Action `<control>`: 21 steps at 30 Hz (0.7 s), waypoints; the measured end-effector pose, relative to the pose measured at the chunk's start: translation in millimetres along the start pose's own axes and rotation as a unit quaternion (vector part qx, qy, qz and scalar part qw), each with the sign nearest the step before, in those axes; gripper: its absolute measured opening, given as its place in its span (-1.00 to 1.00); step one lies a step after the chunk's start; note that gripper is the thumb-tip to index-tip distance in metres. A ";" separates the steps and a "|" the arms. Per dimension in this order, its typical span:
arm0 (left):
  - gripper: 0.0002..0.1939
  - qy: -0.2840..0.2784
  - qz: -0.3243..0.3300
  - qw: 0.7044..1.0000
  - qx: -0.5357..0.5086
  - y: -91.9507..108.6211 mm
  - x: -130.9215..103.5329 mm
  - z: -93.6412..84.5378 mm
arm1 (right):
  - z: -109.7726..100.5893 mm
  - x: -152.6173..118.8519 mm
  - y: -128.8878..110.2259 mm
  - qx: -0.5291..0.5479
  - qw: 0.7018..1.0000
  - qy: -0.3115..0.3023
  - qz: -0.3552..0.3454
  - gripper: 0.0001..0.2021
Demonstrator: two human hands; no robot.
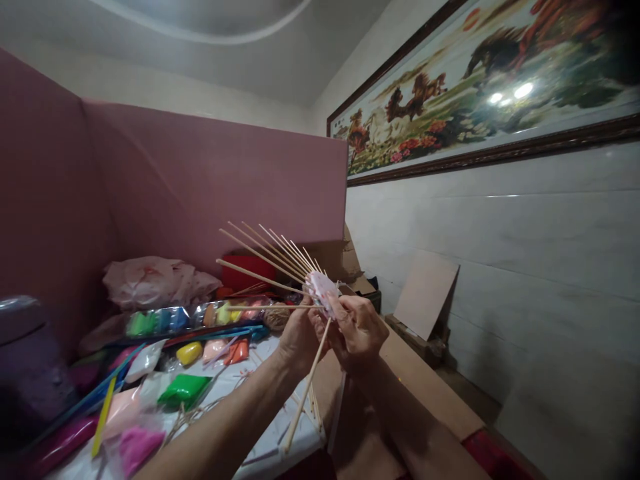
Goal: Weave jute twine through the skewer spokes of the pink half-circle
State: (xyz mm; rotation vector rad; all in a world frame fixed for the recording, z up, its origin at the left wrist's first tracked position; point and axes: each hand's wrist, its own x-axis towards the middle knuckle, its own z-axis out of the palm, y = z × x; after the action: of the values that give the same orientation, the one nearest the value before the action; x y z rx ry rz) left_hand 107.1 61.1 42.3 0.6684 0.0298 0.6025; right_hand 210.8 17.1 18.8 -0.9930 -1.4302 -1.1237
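Note:
Both hands hold up a small pinkish-white disc (323,288) in front of me, with thin wooden sticks (273,248) fanning out from its rim. My left hand (296,337) closes on the lower left of the disc, its fingertips partly hidden behind the disc and sticks. On the right side, my right hand (361,328) has its fingers bent against the disc in a pinch. One longer stick (307,387) slants down between my forearms. Another stick (275,307) points level to the left, past my left hand.
A white table (285,437) carries bagged coloured clay, including a green packet (184,391), a yellow strip (103,418) and a tray of clay pots (160,321). A purple container (25,373) stands at left. Cardboard (430,393) lies at right; a pink panel (215,173) rises behind.

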 end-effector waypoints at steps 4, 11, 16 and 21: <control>-0.58 -0.027 0.007 0.999 -0.018 5.4 -0.9 3.7 | 2.1 -2.0 0.1 -0.002 1.000 -0.005 -0.002 -0.65; -0.65 -0.024 0.014 0.999 -0.046 15.6 -1.0 -2.5 | 6.0 -6.3 0.9 0.012 1.000 -0.012 0.000 -0.66; -0.64 -0.006 -0.001 0.998 -0.069 16.2 -1.2 -3.8 | 7.2 -8.4 1.8 0.021 1.000 -0.014 0.008 -0.66; -0.65 0.003 -0.032 0.994 -0.102 15.4 -1.0 -4.9 | 5.2 -5.5 0.0 0.032 0.999 -0.005 0.005 -0.69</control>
State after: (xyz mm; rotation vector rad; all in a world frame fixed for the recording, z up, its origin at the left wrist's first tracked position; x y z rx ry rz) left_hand 97.3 73.0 47.3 0.4664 -0.0036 0.5369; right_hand 210.4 22.1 13.1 -0.9618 -1.4592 -1.0607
